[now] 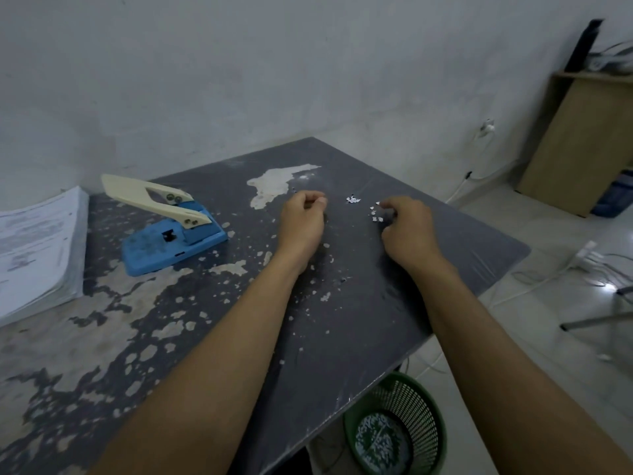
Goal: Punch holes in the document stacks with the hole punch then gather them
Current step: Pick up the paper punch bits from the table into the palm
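- Where the desk (359,323) meets the left edge: document stack (37,248), lying flat.
- Just right of it: blue hole punch (171,231), cream lever raised.
- Mid-desk, dark top badly peeled: left hand (301,221), fingers curled, grip contents not discernible.
- Between the hands: paper scraps (352,199).
- Right hand (407,228), curled over scraps.
- Below desk corner: green basket (424,406) on floor.
- Far right: wooden cabinet (579,145) against pale wall.
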Tool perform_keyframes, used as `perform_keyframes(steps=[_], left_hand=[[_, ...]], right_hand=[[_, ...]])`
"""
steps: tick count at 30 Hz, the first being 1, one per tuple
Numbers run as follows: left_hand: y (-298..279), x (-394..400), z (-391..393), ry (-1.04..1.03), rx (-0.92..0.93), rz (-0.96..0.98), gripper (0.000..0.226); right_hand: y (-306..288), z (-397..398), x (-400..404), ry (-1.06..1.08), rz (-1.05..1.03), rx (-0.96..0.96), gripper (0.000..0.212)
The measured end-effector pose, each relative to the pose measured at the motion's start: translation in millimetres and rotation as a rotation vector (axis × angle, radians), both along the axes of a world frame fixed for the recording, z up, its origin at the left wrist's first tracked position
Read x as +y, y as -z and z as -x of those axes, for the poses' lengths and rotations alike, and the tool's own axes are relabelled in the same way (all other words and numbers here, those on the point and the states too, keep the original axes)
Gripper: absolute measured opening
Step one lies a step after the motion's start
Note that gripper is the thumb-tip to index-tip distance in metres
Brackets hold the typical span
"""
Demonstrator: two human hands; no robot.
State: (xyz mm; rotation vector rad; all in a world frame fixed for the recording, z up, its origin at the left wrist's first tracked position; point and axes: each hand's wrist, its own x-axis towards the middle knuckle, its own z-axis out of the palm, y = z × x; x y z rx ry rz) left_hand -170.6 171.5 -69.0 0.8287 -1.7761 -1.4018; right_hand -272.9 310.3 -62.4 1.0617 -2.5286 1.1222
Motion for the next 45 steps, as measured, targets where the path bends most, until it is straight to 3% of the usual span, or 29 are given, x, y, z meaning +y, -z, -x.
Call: perform_keyframes(steps=[4, 8, 11, 19, 31, 34, 38, 41, 45], left_hand=[[0, -1, -4, -0.003, 0.077, -0.08, 0.012], [-3, -1, -9, -0.012, 0.158, -0.174, 0.015], [-6, -1, -12, -0.013, 0.217, -0.269, 0.017], [-13, 1, -15, -0.013, 0.337, -0.413, 0.016], [-13, -4, -18, 0.032, 0.41, -0.564, 0.025], [-14, -3, -20, 0.08, 0.452, -0.646, 0.028], [-18, 2, -20, 0.114, 0.513, -0.75, 0.033], [-20, 8, -19, 0.128, 0.567, -0.821, 0.04], [-21, 16, -20, 0.158, 0.627, -0.895, 0.055]], right_hand=[[4, -9, -4, -0.074, -0.124, 0.105, 0.031], [3, -6, -2, 0.026, 0.026, 0.085, 0.029], [-3, 0, -6, -0.026, -0.116, 0.044, 0.026], [-14, -20, -7, -0.201, -0.417, 0.338, 0.022], [-22, -15, -20, -0.179, -0.505, 0.42, 0.016], [-23, -6, -23, -0.119, -0.374, 0.295, 0.017], [-33, -8, -29, -0.094, -0.035, -0.108, 0.019], [-43, -26, -34, -0.18, 0.079, -0.36, 0.018], [-61, -51, -45, -0.346, 0.074, -0.403, 0.025]])
